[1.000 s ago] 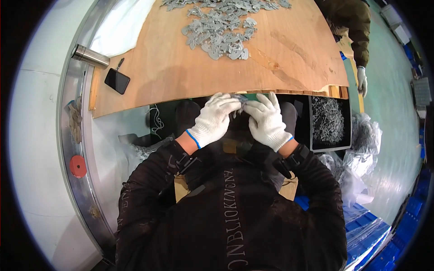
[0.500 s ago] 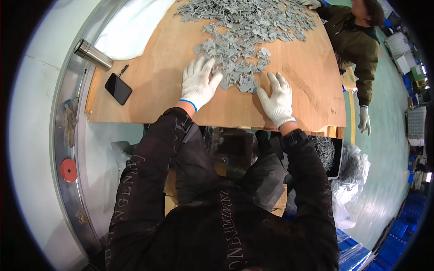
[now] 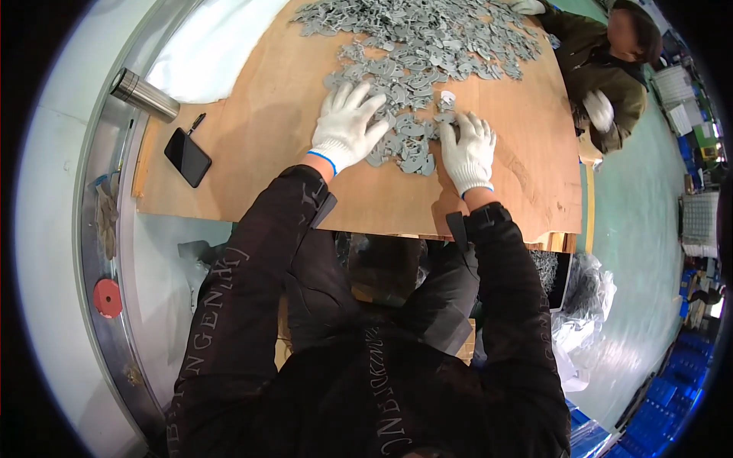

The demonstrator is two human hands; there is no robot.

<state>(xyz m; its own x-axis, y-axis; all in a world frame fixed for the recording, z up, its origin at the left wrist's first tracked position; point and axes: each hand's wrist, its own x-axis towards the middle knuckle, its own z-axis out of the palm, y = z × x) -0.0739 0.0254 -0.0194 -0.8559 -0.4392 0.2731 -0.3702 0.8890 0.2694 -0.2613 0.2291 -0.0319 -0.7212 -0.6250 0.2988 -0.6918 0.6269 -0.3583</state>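
Many small flat grey curved parts point(image 3: 427, 57) lie heaped on the wooden tabletop point(image 3: 252, 164), with a narrow tongue of them reaching toward me. My left hand point(image 3: 345, 126), in a white knitted glove with a blue cuff edge, rests at the left side of that tongue, fingers spread and fingertips at the parts. On the opposite side lies my right hand point(image 3: 467, 153), gloved alike, its thumb apart and its fingers stretched forward beside the parts. A few loose grey pieces sit between the two hands. Neither hand grips anything that I can see.
A black phone point(image 3: 188, 157), a pen point(image 3: 198, 122) and a steel flask point(image 3: 145, 95) are at the left. White sheeting point(image 3: 214, 49) covers the far left corner. Across the right corner stands a co-worker point(image 3: 603, 69) in white gloves. Clear plastic wrapping point(image 3: 584, 305) lies below the table's right end.
My left hand has shifted slightly right and my right hand inward against the parts. The near pieces have spread a little toward me. The co-worker's lowered hand has come up to the body.
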